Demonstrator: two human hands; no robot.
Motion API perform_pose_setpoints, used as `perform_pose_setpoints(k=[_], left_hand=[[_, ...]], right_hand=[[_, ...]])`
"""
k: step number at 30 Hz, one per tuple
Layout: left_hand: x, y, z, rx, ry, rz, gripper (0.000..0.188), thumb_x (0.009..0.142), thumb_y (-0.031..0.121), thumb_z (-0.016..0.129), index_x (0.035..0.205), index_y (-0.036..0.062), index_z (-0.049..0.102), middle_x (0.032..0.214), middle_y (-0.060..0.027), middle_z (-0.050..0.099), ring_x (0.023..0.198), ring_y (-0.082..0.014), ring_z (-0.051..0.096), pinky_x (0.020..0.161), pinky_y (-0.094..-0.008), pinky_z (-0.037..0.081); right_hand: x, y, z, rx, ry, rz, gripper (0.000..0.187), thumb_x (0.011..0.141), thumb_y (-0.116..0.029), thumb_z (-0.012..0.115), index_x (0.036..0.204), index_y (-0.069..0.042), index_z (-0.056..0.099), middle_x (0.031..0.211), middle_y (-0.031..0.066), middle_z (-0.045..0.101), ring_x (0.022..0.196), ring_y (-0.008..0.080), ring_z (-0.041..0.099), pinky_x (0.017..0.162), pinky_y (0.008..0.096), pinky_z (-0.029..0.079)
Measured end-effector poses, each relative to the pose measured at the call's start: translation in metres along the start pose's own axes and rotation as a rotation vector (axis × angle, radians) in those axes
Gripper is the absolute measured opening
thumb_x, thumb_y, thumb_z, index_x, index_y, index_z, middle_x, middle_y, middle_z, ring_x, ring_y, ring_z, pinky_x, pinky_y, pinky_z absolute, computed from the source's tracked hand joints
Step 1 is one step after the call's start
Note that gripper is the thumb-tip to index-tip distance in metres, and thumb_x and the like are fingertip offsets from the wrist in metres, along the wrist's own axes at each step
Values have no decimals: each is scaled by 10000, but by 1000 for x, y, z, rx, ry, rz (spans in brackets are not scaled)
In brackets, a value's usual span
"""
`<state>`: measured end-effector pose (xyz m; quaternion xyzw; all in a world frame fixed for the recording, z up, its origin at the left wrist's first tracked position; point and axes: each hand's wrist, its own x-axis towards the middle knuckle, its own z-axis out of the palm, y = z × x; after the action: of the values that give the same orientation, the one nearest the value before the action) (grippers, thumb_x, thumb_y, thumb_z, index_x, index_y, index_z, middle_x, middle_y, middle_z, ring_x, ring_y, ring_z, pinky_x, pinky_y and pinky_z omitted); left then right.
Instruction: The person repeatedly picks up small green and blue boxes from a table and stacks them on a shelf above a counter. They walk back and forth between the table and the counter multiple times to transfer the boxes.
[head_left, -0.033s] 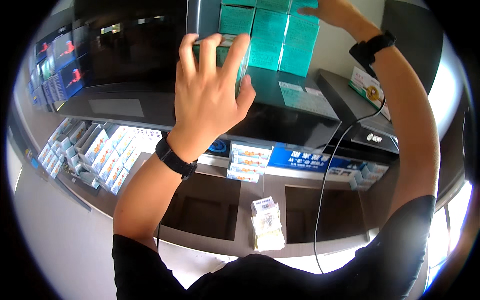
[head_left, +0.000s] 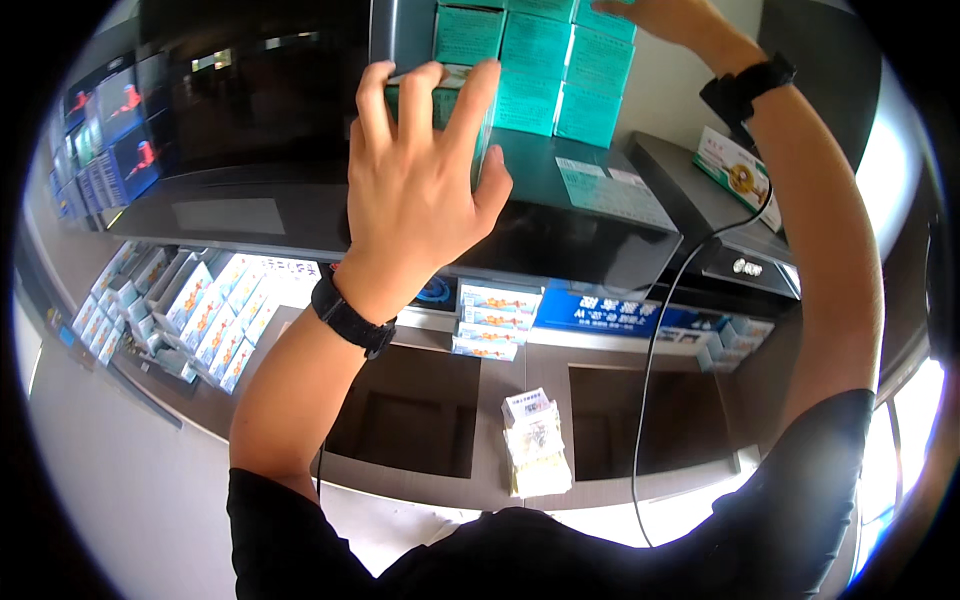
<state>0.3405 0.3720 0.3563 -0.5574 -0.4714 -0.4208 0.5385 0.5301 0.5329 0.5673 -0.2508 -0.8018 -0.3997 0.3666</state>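
My left hand (head_left: 410, 190) is over a green box (head_left: 443, 108), fingers spread across its near side and thumb along its right edge. Much of that box is hidden behind the fingers. Right behind it rises a stack of teal-green cartons (head_left: 535, 48), set in rows on a glossy black top. At the stack's upper right is my right hand (head_left: 675, 22), partly cut off by the upper edge of the picture. One stretched finger lies against the top right carton; its other fingers are mostly out of sight. Both wrists wear black bands.
A black cable (head_left: 655, 350) hangs down below my right arm. On the right ledge leans a white-and-green box (head_left: 735, 170). Lower shelves hold white-and-blue boxes (head_left: 495, 320) and, at left, many more (head_left: 210, 310). A pile of small packs (head_left: 537, 445) lies on the counter edge. Dark glossy screen (head_left: 255, 90) at left.
The view has shifted very slightly, with the carton stack a touch farther left and up. Both hands keep nearly the same place and pose.
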Motion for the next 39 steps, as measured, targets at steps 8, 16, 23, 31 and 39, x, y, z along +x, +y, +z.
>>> perform_pose_setpoints(k=[8, 16, 23, 31, 39], left_hand=[[-2, 8, -5, -110, 97, 11, 544, 836, 252, 632, 1371, 219, 541, 1263, -116, 535, 1260, -425, 417, 1033, -503, 425], [-78, -20, -75, -574, 246, -46, 296, 860, 167, 604, 1124, 58, 682, 1277, -117, 588, 1217, -323, 475, 1042, -457, 326], [-365, -43, -290, -713, -703, -426, 240, 754, -51, 644, 979, 32, 645, 1162, -114, 581, 1037, -329, 584, 871, -434, 507], [-540, -63, -624, -290, -1434, -844, 216, 862, 164, 588, 1042, 58, 642, 1091, -142, 629, 987, -326, 621, 844, -433, 515], [-840, -33, -1001, -166, -2047, -1683, 356, 872, 294, 492, 1037, 62, 705, 1084, -219, 683, 1064, -383, 633, 916, -492, 492]], right_hand=[[-15, -8, -104, -16, 30, 77, 339, 946, -352, 608, 1005, -22, 661, 996, 150, 689, 882, 322, 645, 816, 390, 500], [-85, -44, -173, -114, -189, -17, 232, 930, -248, 607, 925, -32, 690, 798, 136, 677, 738, 240, 650, 672, 378, 508], [-217, -268, -159, 323, -659, -82, 225, 899, -237, 668, 1038, -60, 651, 875, 109, 664, 759, 197, 649, 636, 305, 537], [-380, -601, -132, 1168, -834, -272, 295, 883, -276, 705, 1075, -52, 689, 1015, 133, 710, 930, 289, 673, 841, 379, 531], [-395, -983, -194, 1691, -1519, -399, 299, 932, -262, 664, 1123, -33, 646, 975, 110, 719, 882, 213, 686, 819, 328, 537]])
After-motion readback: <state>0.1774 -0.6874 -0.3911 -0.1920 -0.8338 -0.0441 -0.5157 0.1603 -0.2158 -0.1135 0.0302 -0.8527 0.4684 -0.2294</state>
